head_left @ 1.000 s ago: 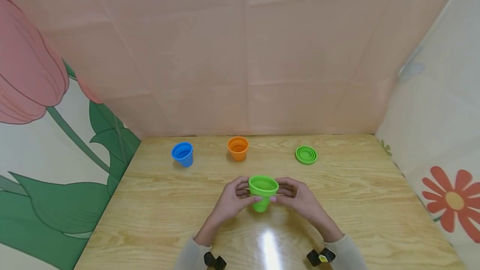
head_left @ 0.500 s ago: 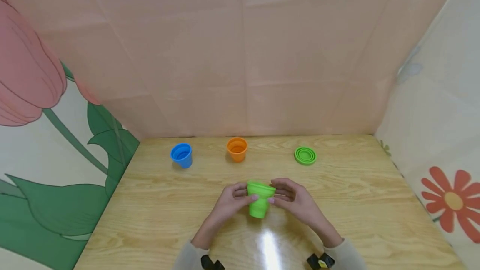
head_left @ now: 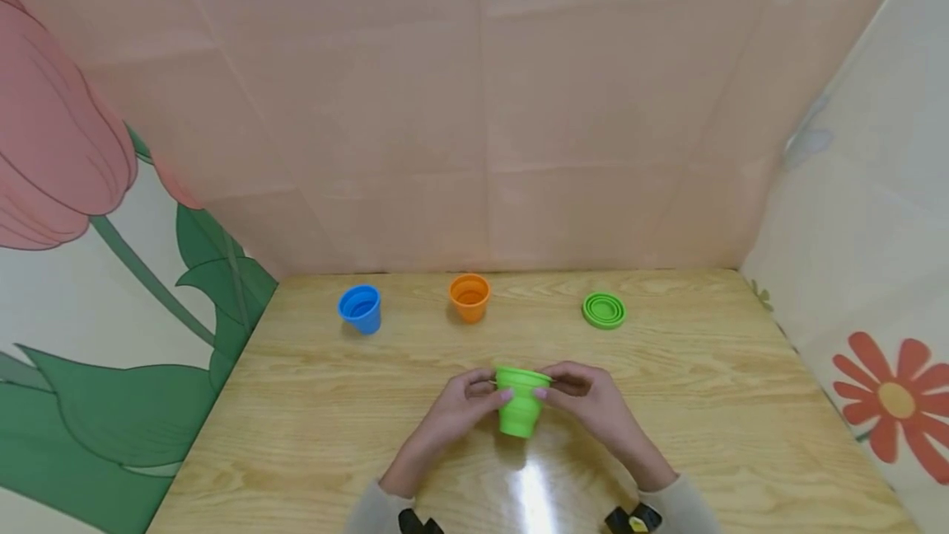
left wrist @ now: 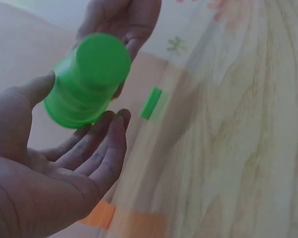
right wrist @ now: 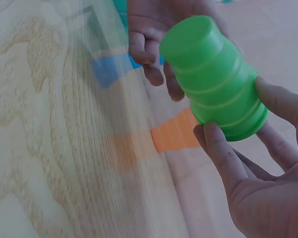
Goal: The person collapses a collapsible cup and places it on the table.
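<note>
Between both hands, a green collapsible cup [head_left: 521, 404] is held up over the table, extended, its rim tipped away so that its stepped side faces the head camera. My left hand [head_left: 458, 404] pinches it near the rim, thumb on the near side and fingers behind. On the other side my right hand [head_left: 589, 395] grips it the same way. The cup's flat base [left wrist: 103, 60] shows in the left wrist view. In the right wrist view the ringed wall of the cup [right wrist: 216, 79] is seen, with the right thumb and fingers round its rim end.
Along the back of the wooden table [head_left: 296, 435] stand a blue cup [head_left: 361, 310] and an orange cup [head_left: 470, 298], both extended. A second green cup [head_left: 604, 311] lies collapsed flat to their right. A pink backdrop [head_left: 474, 147] rises behind the table.
The green cup has tipped, so its inside no longer faces the head camera and its side does. Both hands have come slightly lower with it; the other cups stay in place.
</note>
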Motion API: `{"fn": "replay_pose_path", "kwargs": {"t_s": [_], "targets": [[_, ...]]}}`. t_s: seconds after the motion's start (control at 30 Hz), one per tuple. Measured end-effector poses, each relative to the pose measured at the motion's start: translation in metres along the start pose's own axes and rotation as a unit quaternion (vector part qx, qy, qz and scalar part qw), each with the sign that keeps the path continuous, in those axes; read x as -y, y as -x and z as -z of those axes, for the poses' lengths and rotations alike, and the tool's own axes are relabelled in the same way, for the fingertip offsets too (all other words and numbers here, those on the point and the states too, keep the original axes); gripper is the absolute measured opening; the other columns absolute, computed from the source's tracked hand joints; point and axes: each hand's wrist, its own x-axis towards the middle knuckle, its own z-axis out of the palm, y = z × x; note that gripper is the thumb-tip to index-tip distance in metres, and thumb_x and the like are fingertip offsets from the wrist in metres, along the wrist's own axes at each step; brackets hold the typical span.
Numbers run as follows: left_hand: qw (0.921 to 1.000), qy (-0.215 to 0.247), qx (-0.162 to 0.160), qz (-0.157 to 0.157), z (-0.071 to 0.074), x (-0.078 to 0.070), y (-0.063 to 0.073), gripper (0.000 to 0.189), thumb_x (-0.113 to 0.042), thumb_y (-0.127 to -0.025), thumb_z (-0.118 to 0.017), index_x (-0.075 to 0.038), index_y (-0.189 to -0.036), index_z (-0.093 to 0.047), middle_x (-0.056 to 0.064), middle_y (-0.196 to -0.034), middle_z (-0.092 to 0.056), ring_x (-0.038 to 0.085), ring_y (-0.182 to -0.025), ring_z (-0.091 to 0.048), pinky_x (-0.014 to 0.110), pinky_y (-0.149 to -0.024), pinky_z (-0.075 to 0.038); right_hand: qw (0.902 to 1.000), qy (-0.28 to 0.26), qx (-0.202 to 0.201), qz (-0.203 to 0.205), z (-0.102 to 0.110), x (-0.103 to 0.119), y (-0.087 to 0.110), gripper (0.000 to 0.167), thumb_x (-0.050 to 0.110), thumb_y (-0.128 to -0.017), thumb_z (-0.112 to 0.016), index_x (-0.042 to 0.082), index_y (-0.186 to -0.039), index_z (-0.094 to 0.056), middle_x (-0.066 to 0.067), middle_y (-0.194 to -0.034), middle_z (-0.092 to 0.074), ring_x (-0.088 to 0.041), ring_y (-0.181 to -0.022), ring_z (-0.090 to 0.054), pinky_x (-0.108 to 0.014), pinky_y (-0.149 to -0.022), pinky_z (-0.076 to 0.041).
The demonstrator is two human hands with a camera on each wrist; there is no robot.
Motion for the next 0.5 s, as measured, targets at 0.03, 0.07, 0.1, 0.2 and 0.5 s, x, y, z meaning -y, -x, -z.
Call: {"fn": "replay_pose_path", "kwargs": {"t_s": [0.03, 0.07, 0.1, 0.2, 0.5], "targets": [[1.0, -0.007, -0.002, -0.007, 0.002, 0.0, 0.0, 0.065, -0.041, -0.097, -0.076, -0.002, -0.145, -0.056, 0.016, -0.132, -0.071, 0.028, -0.121, -0.069, 0.046, -0.104, -0.061, 1.0, -0.005, 0.001, -0.001, 0.001, -0.001, 0.0, 0.032, 0.019, -0.092, -0.082, 0.002, -0.118, -0.074, -0.02, -0.119, -0.076, -0.011, -0.102, -0.077, -0.025, -0.09, -0.064], [0.9997, -0.015, -0.005, -0.016, 0.003, 0.0, 0.0, 0.064, -0.041, -0.098, -0.075, -0.002, -0.145, -0.057, 0.016, -0.132, -0.071, 0.028, -0.121, -0.069, 0.045, -0.103, -0.061, 1.0, -0.007, 0.001, -0.003, 0.002, -0.002, 0.001, 0.031, 0.018, -0.092, -0.081, 0.001, -0.118, -0.074, -0.019, -0.117, -0.076, -0.011, -0.1, -0.077, -0.026, -0.089, -0.065], [0.9994, -0.022, -0.008, -0.026, 0.005, -0.001, 0.0, 0.061, -0.04, -0.098, -0.075, -0.002, -0.144, -0.058, 0.016, -0.132, -0.07, 0.028, -0.121, -0.069, 0.043, -0.104, -0.061, 0.9999, -0.012, 0.002, -0.006, 0.003, -0.003, 0.002, 0.031, 0.017, -0.093, -0.081, 0.0, -0.118, -0.073, -0.019, -0.115, -0.076, -0.011, -0.099, -0.077, -0.027, -0.089, -0.065], [0.9977, -0.036, -0.017, -0.054, 0.01, -0.003, -0.001, 0.057, -0.037, -0.1, -0.073, -0.001, -0.142, -0.059, 0.016, -0.135, -0.069, 0.029, -0.124, -0.068, 0.039, -0.106, -0.06, 0.9993, -0.029, 0.01, -0.022, 0.005, -0.005, 0.004, 0.034, 0.016, -0.095, -0.078, -0.003, -0.121, -0.07, -0.013, -0.112, -0.077, -0.013, -0.098, -0.076, -0.03, -0.09, -0.066], [0.9973, -0.032, 0.005, -0.065, 0.011, -0.006, -0.004, 0.048, -0.033, -0.1, -0.073, -0.008, -0.14, -0.064, 0.015, -0.136, -0.07, 0.029, -0.124, -0.069, 0.037, -0.106, -0.06, 0.9891, -0.126, 0.048, -0.059, 0.008, -0.012, 0.005, 0.034, 0.016, -0.1, -0.071, -0.003, -0.128, -0.067, 0.001, -0.109, -0.081, -0.017, -0.102, -0.078, -0.034, -0.096, -0.065]]}}
